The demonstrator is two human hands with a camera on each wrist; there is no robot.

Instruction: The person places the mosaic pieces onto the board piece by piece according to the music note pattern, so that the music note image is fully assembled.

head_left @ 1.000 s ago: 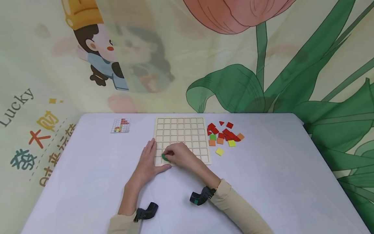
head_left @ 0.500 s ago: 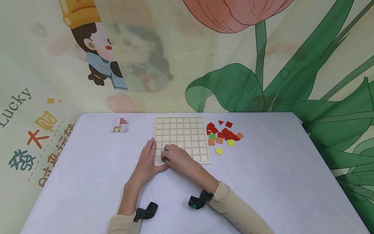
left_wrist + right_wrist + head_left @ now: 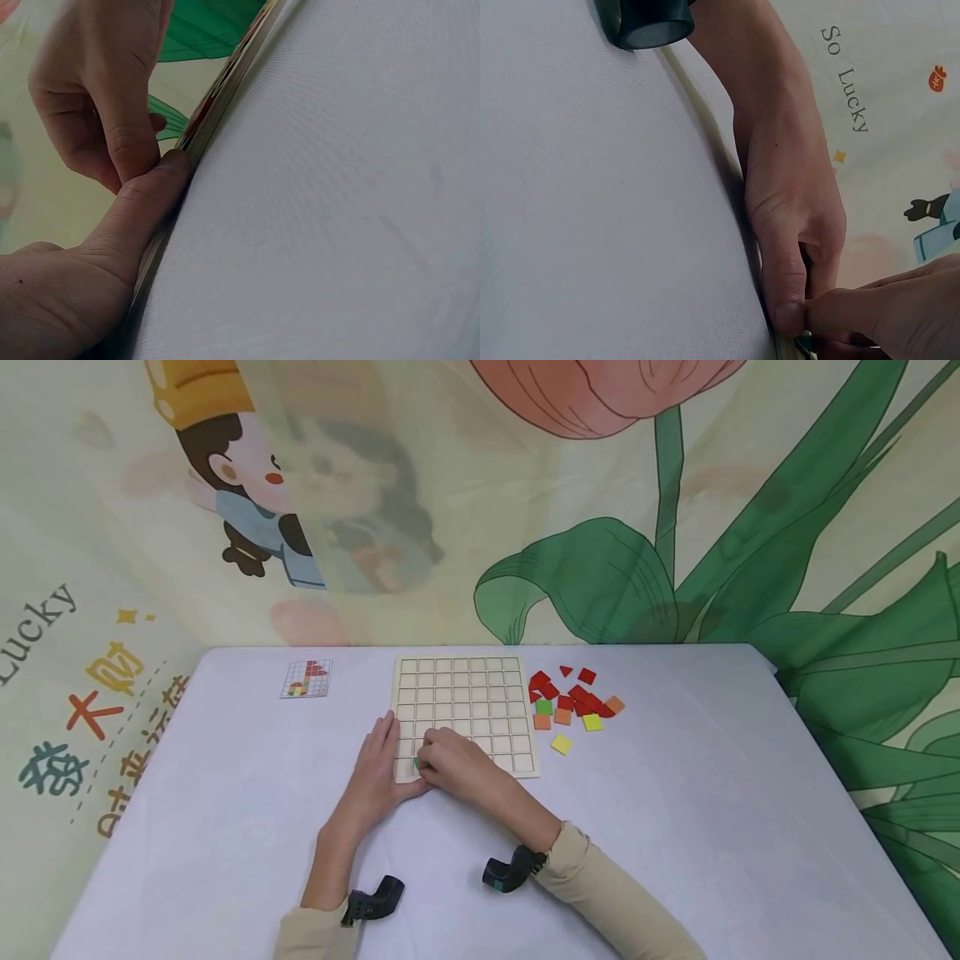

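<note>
A pale wooden grid board (image 3: 465,689) lies flat on the white table. My left hand (image 3: 369,766) rests against its left edge with fingers straight, the thumb along the near edge. Over the board's lower left cells, my right hand (image 3: 453,766) pinches a small green piece (image 3: 417,763), mostly hidden by the fingers. In the right wrist view a sliver of that green piece (image 3: 804,343) shows at the fingertips, beside the left thumb. The left wrist view has the right hand (image 3: 105,97) with fingertips down, close by the left thumb (image 3: 142,199).
Right of the board lie loose flat pieces: several red ones (image 3: 583,700), a green square (image 3: 543,707), orange squares (image 3: 542,722) and yellow squares (image 3: 561,744). A card with a coloured grid pattern (image 3: 306,679) lies at the back left of the table.
My right hand has shifted slightly left and down over the lower left cells, and its fingers now cover more of the green piece. The left hand stays at the board's edge.
</note>
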